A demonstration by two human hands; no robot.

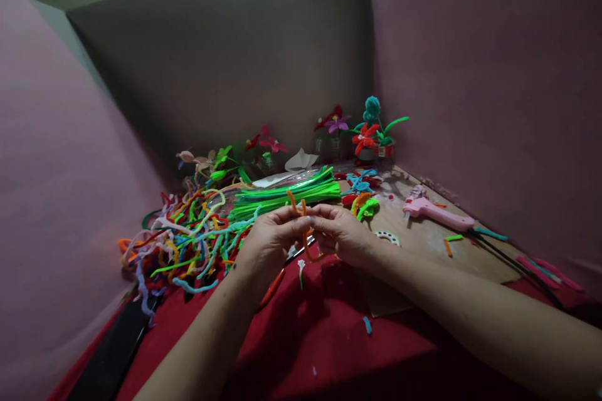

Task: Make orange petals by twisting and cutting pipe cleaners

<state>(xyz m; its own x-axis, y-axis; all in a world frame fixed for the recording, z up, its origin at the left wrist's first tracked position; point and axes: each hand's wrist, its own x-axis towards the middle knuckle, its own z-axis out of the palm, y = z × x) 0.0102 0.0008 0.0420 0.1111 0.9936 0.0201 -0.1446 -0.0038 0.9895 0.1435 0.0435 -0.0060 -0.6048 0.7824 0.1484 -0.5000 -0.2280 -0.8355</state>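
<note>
My left hand [270, 241] and my right hand [342, 233] meet over the front of the table, thumbs and fingers pinched together. Between them they hold a bent orange pipe cleaner [308, 249]. Two of its ends poke up above the fingertips, and a curved loop hangs below. Just under the hands lies a small white-and-green piece [301, 272]. Partly hidden by my left hand is a tool with a red handle [271, 291]. Behind the hands rests a bundle of green pipe cleaners [282, 200].
A tangled heap of coloured pipe cleaners [188, 244] spreads at the left, beside a black flat object [110, 351]. On the board [418, 250] at the right lies a pink glue gun [435, 212]. Pipe-cleaner flowers [365, 138] stand along the back. A blue scrap [367, 325] lies on the red cloth.
</note>
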